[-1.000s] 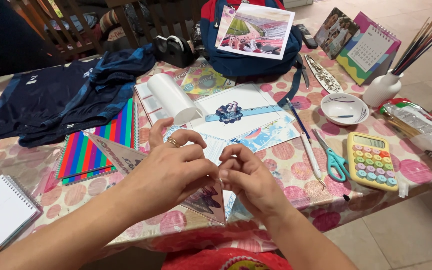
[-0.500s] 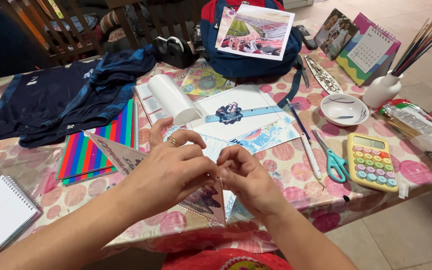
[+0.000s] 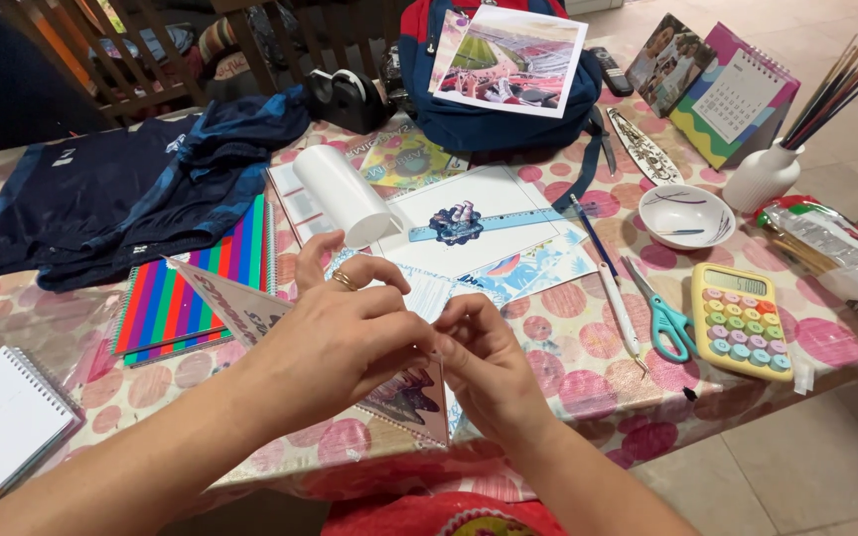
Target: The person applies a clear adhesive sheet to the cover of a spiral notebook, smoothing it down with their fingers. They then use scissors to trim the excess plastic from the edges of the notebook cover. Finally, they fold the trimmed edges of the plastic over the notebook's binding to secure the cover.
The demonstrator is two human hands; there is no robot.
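Both hands pinch a small paper piece together: the left hand [image 3: 335, 342] and right hand [image 3: 489, 362] meet fingertip to fingertip above the triangular pennant [image 3: 404, 397] at the worktop [image 3: 568, 347] edge (near the person). Uneven pulling could tear or crease it.

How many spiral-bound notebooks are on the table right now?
2: a rainbow-striped notebook beside the left hand, partly under dark clothing, and a white notebook at the table's left edge. Others may be hidden.
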